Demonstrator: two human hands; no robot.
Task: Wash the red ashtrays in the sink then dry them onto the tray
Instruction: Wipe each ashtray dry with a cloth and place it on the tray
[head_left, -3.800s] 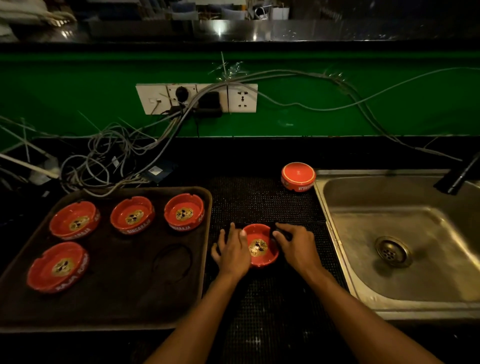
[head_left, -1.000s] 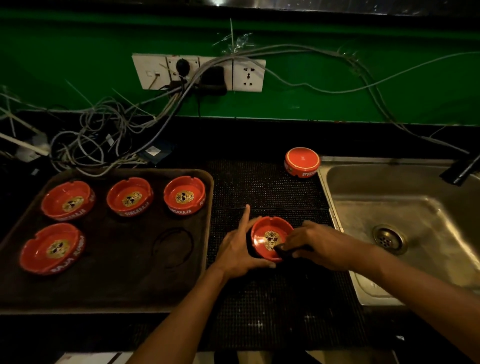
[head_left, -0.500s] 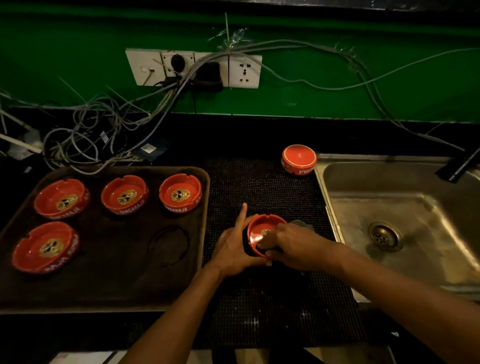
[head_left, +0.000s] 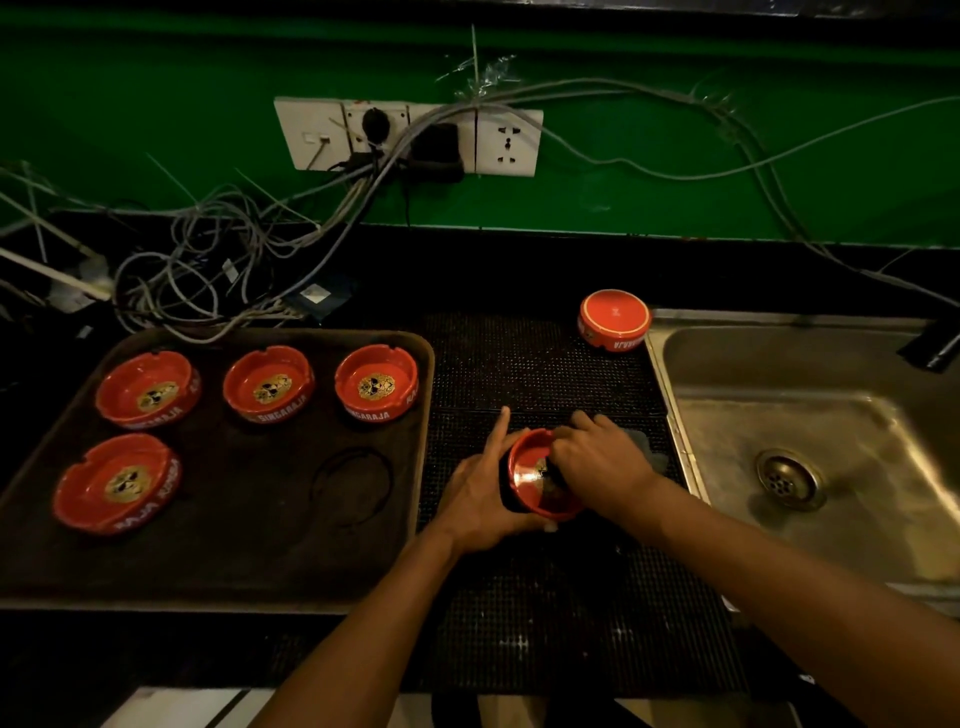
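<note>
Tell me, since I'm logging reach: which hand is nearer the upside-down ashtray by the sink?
Right hand, below it; left hand is lower and further left of the upside-down ashtray.

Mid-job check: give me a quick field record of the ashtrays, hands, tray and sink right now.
held ashtray: red ashtray, tilted, over the black mat
left hand: grips its outer side
right hand: inside the bowl, fingers curled on a dark cloth
tray: four ashtrays, upright
upside-down ashtray: by sink corner
sink: no ashtray inside
</note>
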